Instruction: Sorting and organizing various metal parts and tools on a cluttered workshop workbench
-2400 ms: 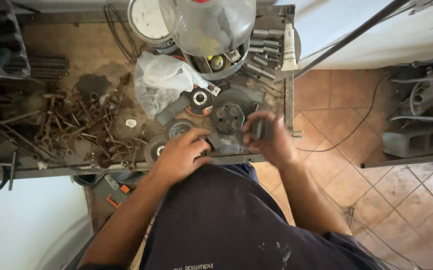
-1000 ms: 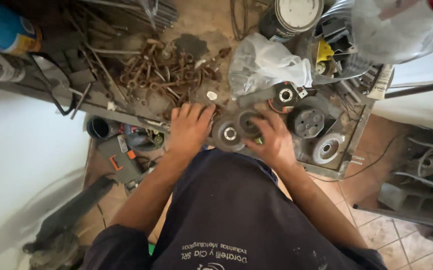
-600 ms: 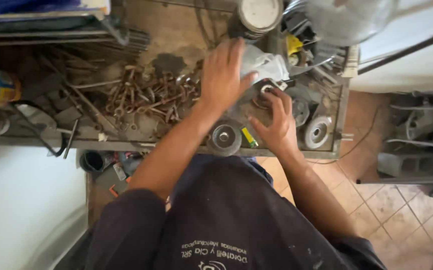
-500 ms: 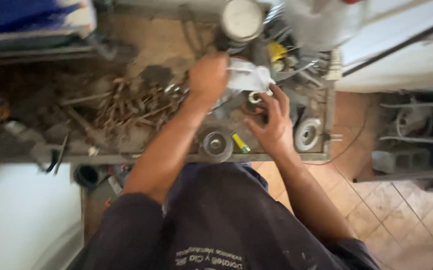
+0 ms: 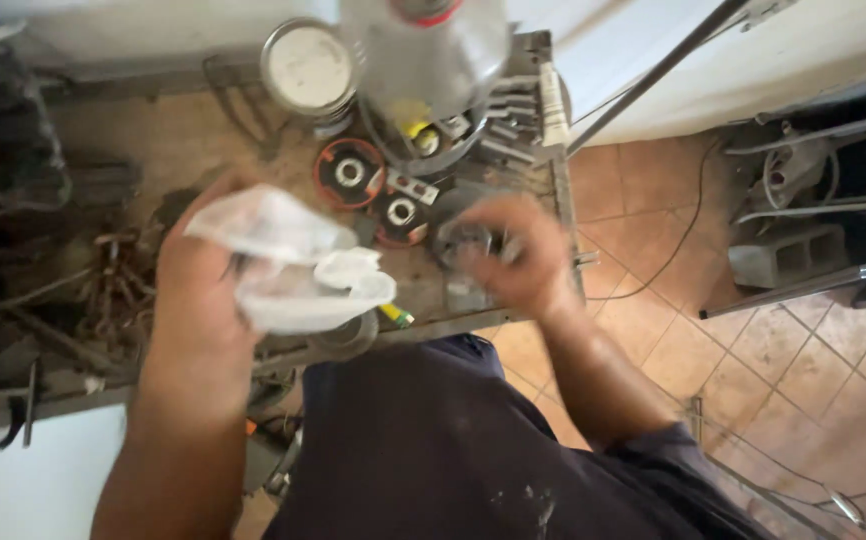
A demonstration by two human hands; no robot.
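Cluttered workbench (image 5: 203, 130) carries grinding discs (image 5: 350, 172) and a tin (round) (image 5: 307, 66).

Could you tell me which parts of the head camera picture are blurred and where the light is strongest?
In the head view, the right hand is smeared by motion blur, the left hand and its clear plastic bag slightly soft; the white wall at upper right is brightest, while the bench's left side lies in shadow.

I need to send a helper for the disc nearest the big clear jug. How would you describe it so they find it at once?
Start at the cluttered workbench and find the clear plastic jug at its far edge. Just in front and left of its base lies a round grinding disc. Its orange-red ring around a silver hub is larger and brighter than the darker disc beside it.
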